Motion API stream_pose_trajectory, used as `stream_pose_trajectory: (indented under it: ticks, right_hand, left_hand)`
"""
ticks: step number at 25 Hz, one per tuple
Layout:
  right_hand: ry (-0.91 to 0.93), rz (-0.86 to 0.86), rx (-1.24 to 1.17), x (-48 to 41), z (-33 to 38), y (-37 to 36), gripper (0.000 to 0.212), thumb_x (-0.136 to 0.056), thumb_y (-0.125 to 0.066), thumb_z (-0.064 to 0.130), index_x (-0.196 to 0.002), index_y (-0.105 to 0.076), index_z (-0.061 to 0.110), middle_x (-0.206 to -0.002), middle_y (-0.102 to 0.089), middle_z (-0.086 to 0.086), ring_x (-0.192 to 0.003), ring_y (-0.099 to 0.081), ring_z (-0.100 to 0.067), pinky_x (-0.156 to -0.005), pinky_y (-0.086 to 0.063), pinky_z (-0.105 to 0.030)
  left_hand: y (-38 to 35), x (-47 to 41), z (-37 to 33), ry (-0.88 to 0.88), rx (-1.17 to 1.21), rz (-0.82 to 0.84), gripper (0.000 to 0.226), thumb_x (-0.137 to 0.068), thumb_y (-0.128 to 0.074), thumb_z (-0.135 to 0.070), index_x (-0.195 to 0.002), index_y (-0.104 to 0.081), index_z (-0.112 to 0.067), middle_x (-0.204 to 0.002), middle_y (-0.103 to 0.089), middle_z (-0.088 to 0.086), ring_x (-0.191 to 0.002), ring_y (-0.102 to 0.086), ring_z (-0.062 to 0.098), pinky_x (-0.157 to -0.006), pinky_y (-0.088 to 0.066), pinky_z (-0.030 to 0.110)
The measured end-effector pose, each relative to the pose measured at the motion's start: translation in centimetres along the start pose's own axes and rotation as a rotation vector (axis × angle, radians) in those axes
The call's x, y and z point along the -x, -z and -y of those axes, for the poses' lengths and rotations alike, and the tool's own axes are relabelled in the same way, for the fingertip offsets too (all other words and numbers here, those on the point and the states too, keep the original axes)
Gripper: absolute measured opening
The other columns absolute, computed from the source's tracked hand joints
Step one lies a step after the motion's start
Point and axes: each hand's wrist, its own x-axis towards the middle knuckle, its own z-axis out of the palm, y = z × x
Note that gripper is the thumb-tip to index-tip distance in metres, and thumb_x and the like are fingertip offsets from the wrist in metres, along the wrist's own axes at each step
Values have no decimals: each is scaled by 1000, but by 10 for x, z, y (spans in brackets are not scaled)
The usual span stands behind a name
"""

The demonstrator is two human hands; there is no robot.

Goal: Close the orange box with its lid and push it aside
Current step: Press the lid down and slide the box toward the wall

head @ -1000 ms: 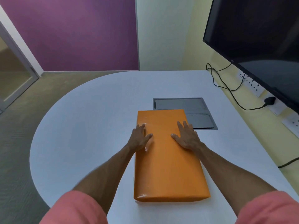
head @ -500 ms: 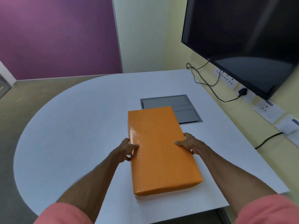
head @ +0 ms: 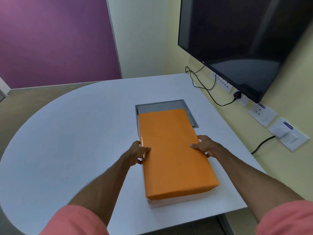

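The orange box lies on the white table with its orange lid on top; a pale strip of the box's lower part shows under the lid at the near end. My left hand grips the lid's left edge, thumb on top and fingers curled down the side. My right hand grips the right edge the same way. The box's far end overlaps the grey panel.
A grey recessed panel sits in the table behind the box. A dark screen hangs on the right wall above sockets and black cables. The table's straight edge runs along that wall.
My hands have gone from flat on the lid's top to gripping its two long edges. The box now sits farther away, over the grey panel. The view has swung right.
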Motion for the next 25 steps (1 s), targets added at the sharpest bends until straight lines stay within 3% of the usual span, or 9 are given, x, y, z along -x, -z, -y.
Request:
stream_pose_trajectory:
  ticks: [5, 9, 13, 18, 25]
  right_hand:
    - [1, -23, -36, 1, -28, 73, 61, -87, -69, 16, -141, -43, 12, -135, -55, -17, -97, -56, -29, -75, -46, -43]
    - [-12, -48, -47, -1, -56, 128, 55, -88, -67, 13, -139, -46, 10, -134, -56, -18, -95, -56, -29, -64, -45, -38]
    - [-33, -97, -74, -2, -81, 170, 67, -88, -67, 13, -147, -35, 11, -143, -48, -17, -112, -56, -36, -76, -44, -42]
    - [-28, -124, -116, -9, -111, 209, 60, -87, -67, 7, -142, -42, 5, -139, -52, -22, -117, -57, -41, -96, -48, -57]
    - [-21, -162, -101, -20, -127, 241, 58, -90, -62, 3, -143, -40, 6, -142, -49, -22, -121, -54, -40, -101, -45, -52]
  left_hand:
    - [-77, 7, -23, -20, 17, 4, 66, -90, -64, -18, -144, -28, -12, -148, -38, 19, -131, -43, 43, -100, -42, 58]
    - [-139, 9, -34, -23, 9, 20, 64, -90, -63, -18, -144, -28, -11, -146, -39, 20, -130, -44, 43, -99, -43, 57]
    - [-190, 10, -46, -35, -3, 32, 64, -91, -62, -17, -144, -28, -10, -147, -39, 20, -130, -44, 42, -100, -42, 59]
    - [-236, 9, -54, -51, -21, 67, 62, -91, -62, -18, -143, -29, -11, -147, -40, 18, -129, -46, 41, -99, -43, 59]
    - [-273, 4, -58, -58, -21, 96, 59, -92, -60, -16, -143, -29, -10, -146, -41, 18, -129, -46, 42, -98, -44, 59]
